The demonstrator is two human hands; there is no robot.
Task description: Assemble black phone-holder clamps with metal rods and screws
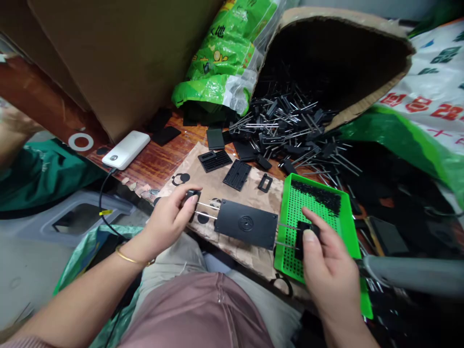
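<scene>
A flat black rectangular plate [247,223] with a round mark in its middle is stretched between my two hands. Paired thin metal rods come out of its left and right sides, each pair running into a black end piece. My left hand [170,215] pinches the left end piece [192,203] between thumb and fingers. On the other side, my right hand [328,263] grips the right end piece [301,239] with the thumb on top, over the green basket [353,208]. Small black parts [319,195] lie heaped in that basket.
Behind the plate lie ridged black plates [237,175] and a small black frame [265,182] on cardboard. Rodded black parts [286,121] spill from a cardboard box [406,53]. A white power bank [126,150] sits left. A grey tube [409,273] juts in right. Another person's hand [18,121] shows left.
</scene>
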